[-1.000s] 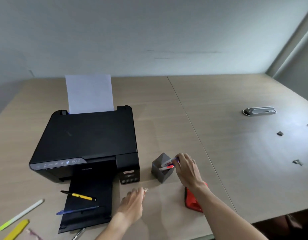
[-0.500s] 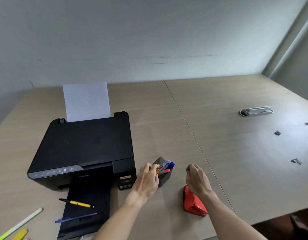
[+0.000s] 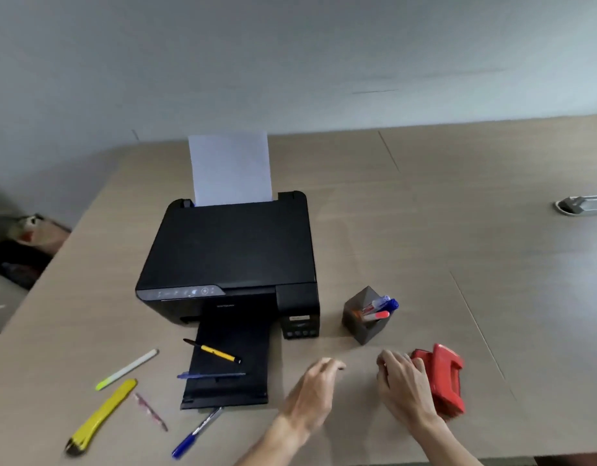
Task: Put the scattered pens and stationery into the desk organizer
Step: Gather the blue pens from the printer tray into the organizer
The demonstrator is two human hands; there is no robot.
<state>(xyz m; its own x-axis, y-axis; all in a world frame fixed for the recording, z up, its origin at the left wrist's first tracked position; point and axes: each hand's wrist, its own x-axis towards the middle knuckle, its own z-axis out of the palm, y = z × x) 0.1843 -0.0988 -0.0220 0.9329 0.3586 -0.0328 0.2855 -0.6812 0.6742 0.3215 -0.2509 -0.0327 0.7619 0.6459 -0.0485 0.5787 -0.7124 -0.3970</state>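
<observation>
From the head view, a pale wood-grain worktop [image 3: 424, 203] carries a black inkjet printer [image 3: 233, 250] with a white sheet of paper [image 3: 231, 166] standing upright in its rear feed and a black output tray [image 3: 233, 364] extended toward the near edge. Just right of the printer's front corner stands a small dark grey square desk organizer [image 3: 366, 319], set corner-on, with several pens leaning out of its right side: blue-capped pens [image 3: 386, 302] and a pink-tipped marker [image 3: 377, 315]. On the output tray lie a yellow-and-black pen [image 3: 214, 351] and, nearer the front, a dark blue pen [image 3: 211, 375], both loose. Toward the near left corner of the worktop lie a white highlighter with a yellow-green tip [image 3: 127, 368], a yellow utility knife [image 3: 100, 417], a thin reddish translucent pen [image 3: 150, 412], and a clear pen with a blue cap [image 3: 196, 432] just in front of the tray. The left hand [image 3: 315, 391] hovers near the near edge with fingers loosely curled, grasping nothing visible. The right hand [image 3: 403, 385] is beside it, fingers bent and empty, against a red hole punch [image 3: 443, 378] lying in front of the organizer. A grey cable-port fitting [image 3: 582, 205] sits at the far right edge.
</observation>
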